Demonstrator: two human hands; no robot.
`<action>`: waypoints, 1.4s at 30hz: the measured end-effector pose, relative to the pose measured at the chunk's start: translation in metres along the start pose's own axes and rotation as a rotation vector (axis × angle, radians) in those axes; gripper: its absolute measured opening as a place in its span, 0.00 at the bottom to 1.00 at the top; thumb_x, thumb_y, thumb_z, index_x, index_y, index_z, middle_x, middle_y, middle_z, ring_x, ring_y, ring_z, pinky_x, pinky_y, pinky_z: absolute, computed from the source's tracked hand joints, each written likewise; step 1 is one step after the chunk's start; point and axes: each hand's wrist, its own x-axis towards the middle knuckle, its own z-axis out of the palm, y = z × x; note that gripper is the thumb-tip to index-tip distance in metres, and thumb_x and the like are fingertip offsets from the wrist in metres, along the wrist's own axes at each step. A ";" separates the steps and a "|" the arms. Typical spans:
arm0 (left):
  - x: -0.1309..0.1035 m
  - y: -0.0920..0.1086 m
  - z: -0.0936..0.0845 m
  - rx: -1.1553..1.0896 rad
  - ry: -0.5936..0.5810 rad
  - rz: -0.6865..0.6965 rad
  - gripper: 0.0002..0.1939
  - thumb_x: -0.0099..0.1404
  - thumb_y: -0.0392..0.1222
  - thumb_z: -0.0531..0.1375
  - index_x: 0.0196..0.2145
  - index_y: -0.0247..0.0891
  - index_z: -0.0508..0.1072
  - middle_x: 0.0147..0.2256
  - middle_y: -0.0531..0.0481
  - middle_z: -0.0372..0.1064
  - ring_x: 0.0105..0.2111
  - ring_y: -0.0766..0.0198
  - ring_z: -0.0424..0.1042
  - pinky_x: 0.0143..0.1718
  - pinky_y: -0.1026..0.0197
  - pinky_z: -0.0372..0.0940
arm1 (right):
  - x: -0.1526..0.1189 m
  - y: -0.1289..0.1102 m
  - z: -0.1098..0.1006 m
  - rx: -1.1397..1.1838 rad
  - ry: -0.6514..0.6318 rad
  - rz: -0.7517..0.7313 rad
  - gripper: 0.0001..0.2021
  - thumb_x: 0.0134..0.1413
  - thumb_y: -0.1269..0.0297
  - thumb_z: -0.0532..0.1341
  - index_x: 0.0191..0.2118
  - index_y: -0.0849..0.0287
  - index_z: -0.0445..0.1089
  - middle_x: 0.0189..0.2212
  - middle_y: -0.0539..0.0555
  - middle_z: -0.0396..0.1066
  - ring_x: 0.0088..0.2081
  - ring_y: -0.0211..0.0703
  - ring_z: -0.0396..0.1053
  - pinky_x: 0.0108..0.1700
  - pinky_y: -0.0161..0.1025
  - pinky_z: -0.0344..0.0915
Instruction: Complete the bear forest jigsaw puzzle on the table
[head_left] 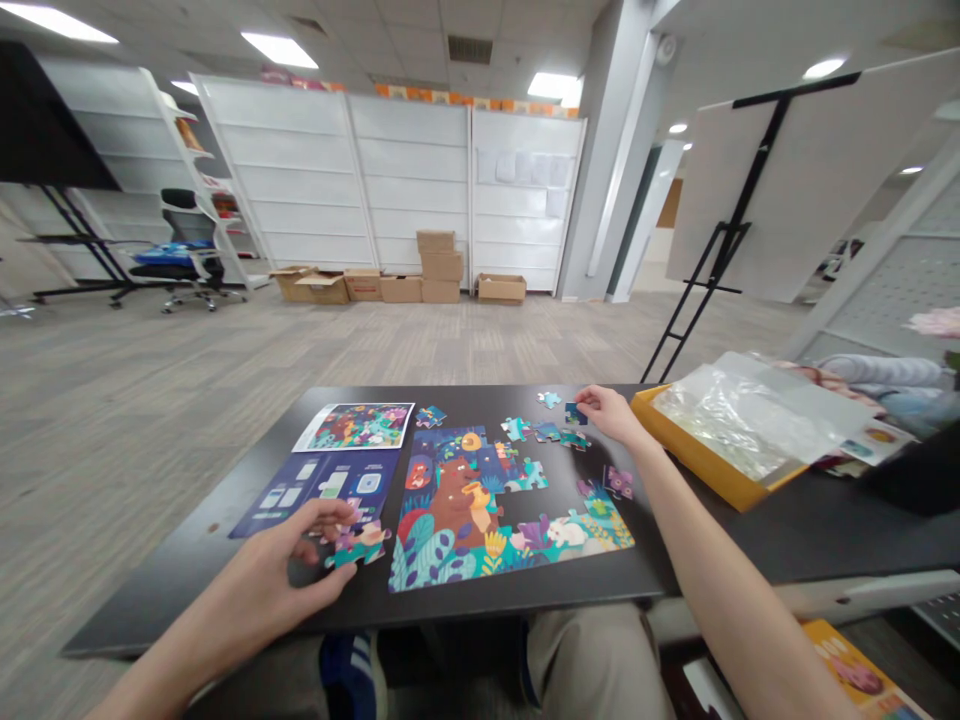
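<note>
A partly joined jigsaw puzzle (457, 500) with a bear, a honey pot and a white rabbit lies flat on the dark table. To its left, my left hand (289, 555) has its thumb and curled fingers around a few pink and teal puzzle pieces (364, 540). At the table's far side, my right hand (606, 410) pinches a dark blue puzzle piece (576, 414) with its fingertips. Loose teal pieces (547, 432) lie close to that hand. A purple piece (619, 481) rests right of the puzzle, and blue pieces (430, 417) sit above it.
A leaflet (352, 450) with a printed puzzle picture lies at the table's left. On the right stands a yellow box (720, 480) with clear plastic wrapping in it. Behind the table are an easel (720, 250), cardboard boxes (439, 265) and an office chair (184, 250).
</note>
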 end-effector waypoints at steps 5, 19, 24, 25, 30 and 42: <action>0.005 0.004 0.004 0.106 0.118 0.059 0.22 0.58 0.52 0.63 0.48 0.42 0.70 0.38 0.50 0.78 0.33 0.58 0.78 0.35 0.62 0.72 | 0.003 0.005 0.019 -0.066 0.036 -0.013 0.10 0.55 0.72 0.60 0.43 0.60 0.74 0.42 0.58 0.79 0.38 0.43 0.76 0.47 0.42 0.71; 0.019 0.014 0.020 0.197 0.248 0.298 0.17 0.64 0.46 0.60 0.51 0.42 0.68 0.47 0.46 0.75 0.46 0.56 0.76 0.45 0.60 0.70 | -0.001 0.025 -0.019 -0.459 0.149 0.198 0.16 0.62 0.74 0.53 0.46 0.64 0.77 0.46 0.64 0.78 0.49 0.53 0.75 0.53 0.43 0.66; 0.029 0.018 0.030 0.215 0.218 0.313 0.16 0.65 0.43 0.59 0.50 0.43 0.68 0.49 0.46 0.74 0.50 0.55 0.74 0.50 0.58 0.69 | -0.002 0.025 -0.020 -0.470 0.128 0.234 0.17 0.62 0.74 0.52 0.47 0.63 0.77 0.45 0.62 0.79 0.49 0.52 0.75 0.52 0.41 0.65; 0.031 0.019 0.031 0.211 0.213 0.311 0.16 0.65 0.43 0.59 0.50 0.43 0.68 0.50 0.46 0.73 0.50 0.54 0.74 0.50 0.57 0.68 | -0.002 0.025 -0.023 -0.473 0.140 0.246 0.17 0.62 0.74 0.52 0.48 0.64 0.77 0.46 0.62 0.79 0.49 0.52 0.75 0.52 0.40 0.65; 0.041 0.028 0.038 0.179 0.186 0.308 0.16 0.64 0.42 0.59 0.50 0.43 0.68 0.51 0.45 0.72 0.51 0.53 0.73 0.52 0.54 0.68 | -0.004 0.026 -0.036 -0.489 0.153 0.289 0.17 0.63 0.73 0.51 0.48 0.65 0.76 0.46 0.63 0.79 0.50 0.52 0.75 0.54 0.41 0.65; 0.071 0.085 0.075 -0.004 0.103 0.369 0.18 0.62 0.34 0.59 0.50 0.44 0.68 0.51 0.47 0.71 0.51 0.55 0.72 0.53 0.52 0.68 | -0.010 0.025 -0.039 -0.531 0.017 0.326 0.11 0.59 0.68 0.58 0.41 0.60 0.79 0.39 0.61 0.80 0.43 0.50 0.77 0.47 0.38 0.67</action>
